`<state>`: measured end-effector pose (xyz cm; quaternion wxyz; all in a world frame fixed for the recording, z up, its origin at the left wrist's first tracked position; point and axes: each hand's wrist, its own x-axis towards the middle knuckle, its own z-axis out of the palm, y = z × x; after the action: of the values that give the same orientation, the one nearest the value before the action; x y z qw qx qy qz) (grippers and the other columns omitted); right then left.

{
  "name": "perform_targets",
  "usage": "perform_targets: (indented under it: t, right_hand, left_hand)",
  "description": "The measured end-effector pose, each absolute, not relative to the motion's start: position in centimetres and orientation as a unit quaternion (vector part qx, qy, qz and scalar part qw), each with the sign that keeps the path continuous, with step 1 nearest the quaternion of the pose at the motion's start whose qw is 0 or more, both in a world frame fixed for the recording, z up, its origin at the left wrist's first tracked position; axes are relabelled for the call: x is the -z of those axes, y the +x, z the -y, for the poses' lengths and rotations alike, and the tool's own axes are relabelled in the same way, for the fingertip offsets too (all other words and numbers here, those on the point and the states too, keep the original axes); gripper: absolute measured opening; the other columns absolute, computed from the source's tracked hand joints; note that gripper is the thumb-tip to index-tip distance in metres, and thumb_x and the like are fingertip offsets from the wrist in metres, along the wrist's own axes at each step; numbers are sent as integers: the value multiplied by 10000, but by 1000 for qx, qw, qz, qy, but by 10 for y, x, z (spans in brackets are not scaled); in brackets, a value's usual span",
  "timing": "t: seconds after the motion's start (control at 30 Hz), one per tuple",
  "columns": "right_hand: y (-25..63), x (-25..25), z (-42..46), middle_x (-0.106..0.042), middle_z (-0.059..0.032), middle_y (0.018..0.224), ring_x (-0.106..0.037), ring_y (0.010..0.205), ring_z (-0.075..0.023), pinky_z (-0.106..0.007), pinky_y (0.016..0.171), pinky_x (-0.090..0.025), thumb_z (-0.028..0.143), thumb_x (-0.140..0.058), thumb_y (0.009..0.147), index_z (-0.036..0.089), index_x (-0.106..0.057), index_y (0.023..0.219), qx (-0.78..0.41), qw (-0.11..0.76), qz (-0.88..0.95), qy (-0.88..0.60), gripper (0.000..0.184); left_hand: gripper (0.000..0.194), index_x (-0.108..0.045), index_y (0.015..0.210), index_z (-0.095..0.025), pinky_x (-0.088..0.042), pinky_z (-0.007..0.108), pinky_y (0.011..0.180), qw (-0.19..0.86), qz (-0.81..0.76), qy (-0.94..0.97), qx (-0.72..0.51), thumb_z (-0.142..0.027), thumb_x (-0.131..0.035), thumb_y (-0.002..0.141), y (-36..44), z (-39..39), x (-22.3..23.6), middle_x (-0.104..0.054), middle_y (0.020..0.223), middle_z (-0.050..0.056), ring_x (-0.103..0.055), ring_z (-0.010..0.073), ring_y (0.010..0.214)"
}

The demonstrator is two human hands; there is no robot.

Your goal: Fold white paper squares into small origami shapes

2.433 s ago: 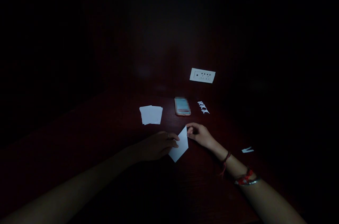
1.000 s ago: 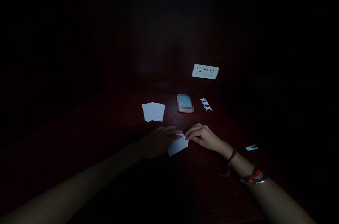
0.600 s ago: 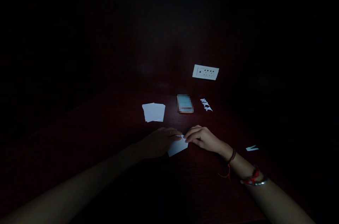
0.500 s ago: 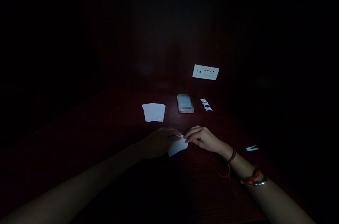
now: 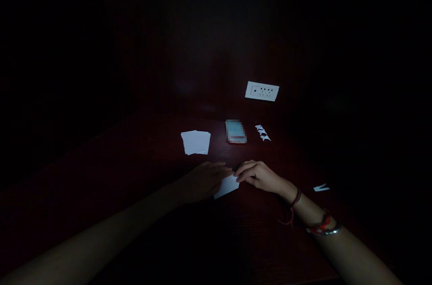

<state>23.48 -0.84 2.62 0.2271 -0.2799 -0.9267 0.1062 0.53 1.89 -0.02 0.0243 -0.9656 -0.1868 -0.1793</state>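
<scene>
- Here, the left hand point(image 5: 202, 181) lies with fingers outstretched on the paper point(image 5: 227, 187), nearer than the phone point(image 5: 236, 131); the right hand point(image 5: 260, 177) narrowly pinches its corner, partly hidden.
- Dark-red, grained table point(image 5: 145, 141); left of the phone, flat sheets point(image 5: 195, 142); right, pointed scraps point(image 5: 262, 133).
- Behind, wall socket point(image 5: 262, 91); room edges unreadably dark.

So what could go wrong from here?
The fingers of the left hand and right hand cover the sheet's far edge, so a crooked crease there might go unnoticed. The dim light could make misalignment harder to spot. The loose stack lies just beyond the left hand, so a stray reach might scatter it.
</scene>
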Motion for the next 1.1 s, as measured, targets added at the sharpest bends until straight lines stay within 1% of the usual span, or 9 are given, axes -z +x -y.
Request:
perform_targets:
  t: [0.13, 0.27, 0.37, 0.67, 0.83, 0.9, 1.1]
  right_hand:
    - [234, -28, 9, -620, -36, 907, -549, 856, -128, -282, 814, -409, 107, -479, 770, 177, -640, 807, -110, 228, 927, -277, 179]
    - [233, -28, 10, -623, -41, 898, -554, 849, -128, -283, 809, -414, 99, -475, 770, 174, -639, 804, -116, 230, 927, -273, 184]
    - [233, -28, 10, -626, -45, 888, -557, 847, -128, -284, 806, -418, 105, -473, 773, 174, -639, 802, -122, 231, 926, -271, 182]
    - [232, -29, 10, -628, -44, 884, -553, 858, -125, -283, 813, -419, 110, -466, 780, 172, -635, 805, -123, 225, 931, -261, 182]
    - [233, -29, 10, -623, -49, 892, -551, 858, -131, -281, 804, -420, 115, -463, 783, 169, -638, 816, -126, 224, 931, -260, 186]
    - [234, -29, 10, -617, -49, 903, -547, 859, -131, -277, 790, -427, 120, -463, 784, 173, -638, 819, -129, 226, 929, -262, 186]
    - [234, -29, 10, -611, -52, 906, -544, 865, -133, -276, 781, -432, 120, -461, 785, 176, -640, 818, -127, 225, 928, -267, 191]
  left_hand:
    - [409, -363, 1204, -212, -286, 372, 924, 45, 160, -968, 189, -167, -417, 800, 3, -21, 4, -404, 1246, 31, -311, 206, 1165]
    - [421, -372, 1193, -219, -311, 356, 909, 30, 148, -970, 189, -136, -423, 783, 4, -22, 2, -424, 1220, 39, -382, 190, 1107]
    - [413, -386, 1177, -222, -331, 352, 892, 15, 143, -971, 194, -140, -438, 775, 5, -21, 0, -435, 1199, 43, -402, 191, 1083]
    - [383, -399, 1173, -222, -302, 367, 920, -3, 171, -968, 182, -169, -417, 795, 2, -20, -3, -438, 1210, 31, -359, 203, 1125]
    - [467, -362, 1199, -239, -292, 394, 910, 35, 172, -970, 168, -109, -434, 757, 3, -20, 3, -374, 1269, 23, -296, 226, 1167]
    - [470, -354, 1203, -228, -297, 395, 900, 42, 173, -969, 169, -106, -433, 757, 4, -21, 5, -367, 1274, 38, -309, 226, 1160]
    - [459, -368, 1177, -192, -314, 383, 882, 43, 157, -970, 180, -88, -434, 735, 7, -19, 1, -413, 1232, 72, -381, 215, 1107]
